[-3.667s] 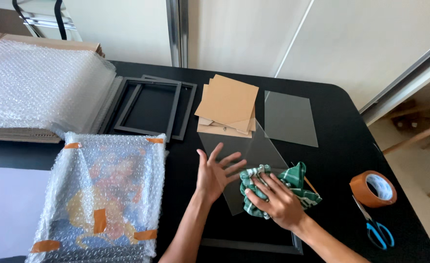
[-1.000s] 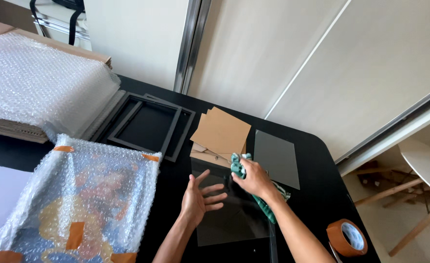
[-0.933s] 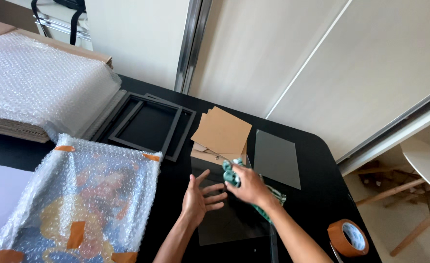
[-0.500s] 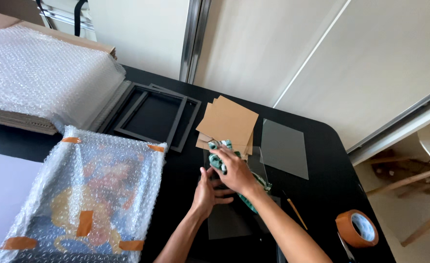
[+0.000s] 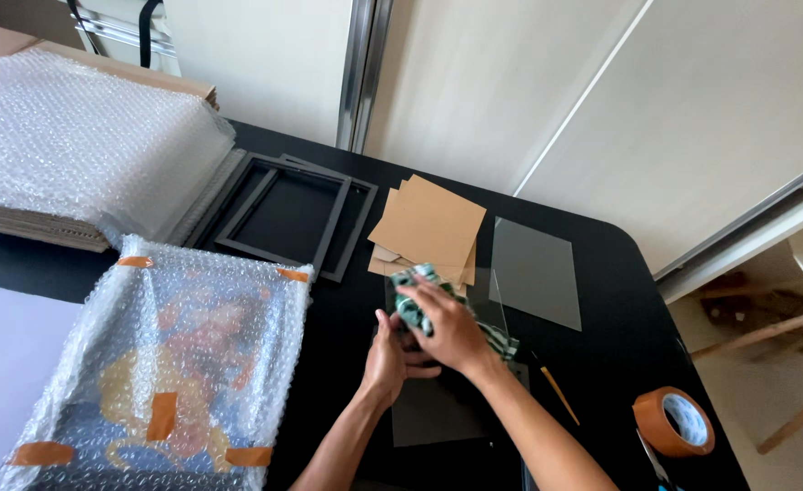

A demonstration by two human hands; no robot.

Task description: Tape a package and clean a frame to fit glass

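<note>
My right hand (image 5: 451,327) is shut on a green and white cloth (image 5: 415,300) and presses it on the far end of a clear glass pane (image 5: 438,409) lying on the black table (image 5: 601,364). My left hand (image 5: 390,356) lies flat on the pane's left edge, partly under my right hand, fingers spread. The pane's near part shows grey beside my forearms.
A stack of brown cardboard sheets (image 5: 430,227) and a second glass pane (image 5: 533,270) lie just beyond. Black frames (image 5: 283,214) sit at the back left, a bubble-wrapped picture (image 5: 179,364) on the left, bubble wrap sheets (image 5: 65,145) behind it. Orange tape roll (image 5: 674,420) and a pencil (image 5: 558,394) are on the right.
My right hand has slid the cloth leftward and toward the pane's far left corner. My left hand has kept holding the pane. The head view has shifted a little.
</note>
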